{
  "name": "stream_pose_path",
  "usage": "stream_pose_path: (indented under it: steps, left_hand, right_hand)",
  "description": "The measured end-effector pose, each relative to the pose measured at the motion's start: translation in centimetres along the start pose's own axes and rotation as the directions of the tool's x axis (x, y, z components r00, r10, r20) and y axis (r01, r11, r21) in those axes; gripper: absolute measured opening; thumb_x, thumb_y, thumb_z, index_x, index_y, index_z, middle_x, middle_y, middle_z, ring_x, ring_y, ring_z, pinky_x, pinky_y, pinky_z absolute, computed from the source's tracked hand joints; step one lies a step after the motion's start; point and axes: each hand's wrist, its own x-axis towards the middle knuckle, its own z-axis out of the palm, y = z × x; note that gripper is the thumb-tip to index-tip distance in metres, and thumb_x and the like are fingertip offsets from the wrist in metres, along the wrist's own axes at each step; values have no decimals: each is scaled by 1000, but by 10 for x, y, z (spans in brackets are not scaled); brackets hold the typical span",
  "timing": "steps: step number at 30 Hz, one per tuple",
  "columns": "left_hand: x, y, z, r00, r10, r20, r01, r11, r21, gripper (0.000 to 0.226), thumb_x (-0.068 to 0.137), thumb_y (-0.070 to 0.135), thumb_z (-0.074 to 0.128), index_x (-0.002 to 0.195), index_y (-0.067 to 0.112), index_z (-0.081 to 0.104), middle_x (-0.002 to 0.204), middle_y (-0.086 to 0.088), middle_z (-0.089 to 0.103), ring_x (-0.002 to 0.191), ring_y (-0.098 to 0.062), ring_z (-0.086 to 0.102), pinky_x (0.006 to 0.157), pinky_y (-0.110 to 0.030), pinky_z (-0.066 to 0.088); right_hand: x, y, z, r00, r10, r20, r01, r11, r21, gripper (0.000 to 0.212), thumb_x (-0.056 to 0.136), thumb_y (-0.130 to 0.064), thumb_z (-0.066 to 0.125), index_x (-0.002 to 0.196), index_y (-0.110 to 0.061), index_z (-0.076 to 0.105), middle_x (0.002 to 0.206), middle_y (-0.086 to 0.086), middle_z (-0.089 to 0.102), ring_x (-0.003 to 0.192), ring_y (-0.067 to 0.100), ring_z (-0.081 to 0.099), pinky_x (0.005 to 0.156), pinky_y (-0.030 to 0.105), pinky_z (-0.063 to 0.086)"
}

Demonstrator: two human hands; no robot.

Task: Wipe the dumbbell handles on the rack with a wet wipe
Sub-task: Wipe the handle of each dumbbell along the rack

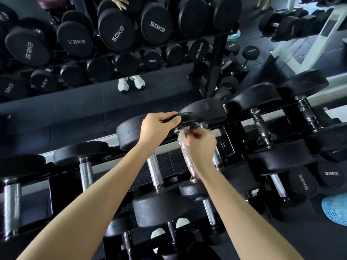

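Observation:
A small black dumbbell lies on the top tier of the rack, its knurled steel handle running towards me. My left hand grips the rim of its far head. My right hand holds a crumpled white wet wipe against the upper end of that handle, fingers curled round wipe and bar. Most of the wipe is hidden under my fingers.
Larger black dumbbells lie side by side along the tier, with more on lower tiers. A wall mirror behind the rack reflects the weights and white shoes. A light-blue mesh object sits at lower right.

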Motion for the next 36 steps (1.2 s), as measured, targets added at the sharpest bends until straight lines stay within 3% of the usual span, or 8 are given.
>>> stream_pose_path:
  steps: [3, 5, 11, 15, 21, 25, 34, 36]
  left_hand:
    - [1, 1, -1, 1000, -12, 8, 12, 1000, -17, 24, 83, 31, 70, 106, 25, 73, 93, 12, 72, 82, 0, 62, 83, -19, 48]
    - [0, 1, 0, 1000, -16, 0, 16, 999, -31, 23, 83, 30, 71, 106, 24, 73, 94, 12, 72, 89, -3, 65, 87, -21, 50]
    - [3, 2, -3, 1000, 1, 18, -2, 1000, 14, 25, 83, 30, 70, 107, 23, 72, 96, 9, 72, 83, -1, 62, 80, -15, 46]
    - [3, 2, -5, 999, -2, 42, 1, 1000, 8, 25, 82, 30, 71, 106, 23, 73, 98, 10, 72, 94, -3, 64, 87, -18, 48]
    - [3, 1, -5, 999, -13, 35, 13, 1000, -11, 23, 82, 32, 72, 104, 26, 73, 94, 15, 71, 91, 1, 64, 84, -16, 47]
    - [2, 0, -3, 1000, -5, 20, 5, 1000, -13, 24, 82, 32, 71, 105, 25, 73, 96, 13, 72, 92, 1, 64, 85, -15, 47]
    - [4, 3, -5, 999, -5, 39, 5, 1000, -14, 24, 82, 31, 72, 105, 26, 73, 95, 13, 71, 90, 1, 62, 85, -16, 45]
    - [5, 5, -8, 997, -3, 76, 1, 1000, 29, 26, 82, 29, 72, 107, 24, 72, 91, 13, 71, 82, 4, 61, 85, -16, 46]
  right_hand:
    - [17, 0, -7, 897, 397, 194, -438, 856, 276, 10, 88, -5, 60, 93, -2, 68, 72, 5, 63, 60, 13, 55, 53, 24, 45]
    - [19, 2, -7, 870, 434, 234, -487, 829, 274, 7, 89, -9, 61, 87, -8, 67, 70, 3, 63, 60, 16, 57, 53, 25, 46]
    - [-1, 8, -14, 986, -43, 163, 42, 999, 13, 7, 86, -19, 66, 83, -12, 67, 63, -4, 62, 49, 9, 53, 47, 26, 43]
    - [-16, 17, -29, 927, -256, 275, 335, 895, -295, 8, 88, -17, 65, 84, -15, 58, 65, -5, 59, 54, 5, 49, 53, 19, 43]
    - [-22, 19, -77, 794, -81, 602, 397, 820, -413, 24, 86, -25, 65, 63, -21, 60, 71, -14, 70, 65, -5, 62, 64, 12, 48]
    - [-28, 25, -72, 824, -110, 556, 409, 795, -448, 22, 79, -24, 70, 60, -21, 59, 59, -19, 63, 64, -2, 60, 68, 18, 46]
    - [13, 34, -82, 669, 190, 719, 11, 964, -265, 20, 77, -7, 75, 71, -11, 56, 59, 1, 58, 57, 7, 54, 70, 20, 46]
    - [19, 39, -81, 731, 170, 661, -48, 979, -198, 19, 81, -6, 71, 72, -11, 54, 68, 5, 60, 64, 10, 56, 69, 22, 43]
